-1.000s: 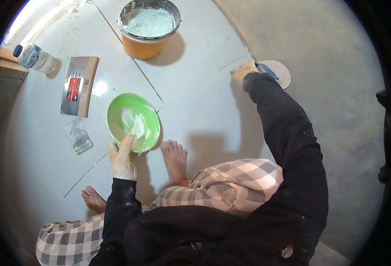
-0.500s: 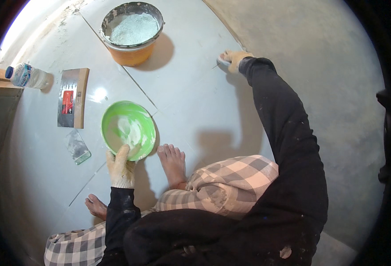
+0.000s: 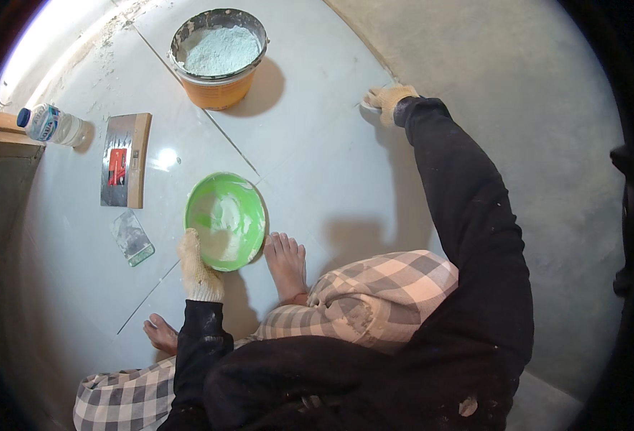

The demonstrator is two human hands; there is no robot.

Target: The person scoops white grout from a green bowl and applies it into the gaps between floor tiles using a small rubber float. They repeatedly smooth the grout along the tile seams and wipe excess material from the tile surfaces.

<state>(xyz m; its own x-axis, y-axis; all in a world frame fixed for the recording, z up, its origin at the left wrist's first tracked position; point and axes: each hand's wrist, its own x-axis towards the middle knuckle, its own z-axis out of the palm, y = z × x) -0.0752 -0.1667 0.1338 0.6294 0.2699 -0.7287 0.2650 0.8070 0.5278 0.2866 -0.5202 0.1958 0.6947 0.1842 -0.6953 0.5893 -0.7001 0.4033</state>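
My left hand (image 3: pixel 200 269), in a cream knitted glove, grips the near left rim of a green bowl (image 3: pixel 248 205). White paste is smeared inside the bowl, and it tilts a little to the right. Far to the right, where the tiles meet the grey wall, my right hand (image 3: pixel 392 100) wears a similar glove. Its fingers are closed around a small pale thing at the tile surface, mostly hidden under the hand. I cannot make out what that thing is.
An orange bucket (image 3: pixel 220 93) of pale powder stands at the back. On the left are a water bottle (image 3: pixel 62 128), a wide scraper blade (image 3: pixel 124 161) with a wooden edge, and a phone (image 3: pixel 132 238). My bare foot (image 3: pixel 286 266) is beside the bowl.
The green bowl has shifted slightly right and tilted, with my left hand turning along with it. My right hand stays in about the same place by the wall. The view has shifted slightly.
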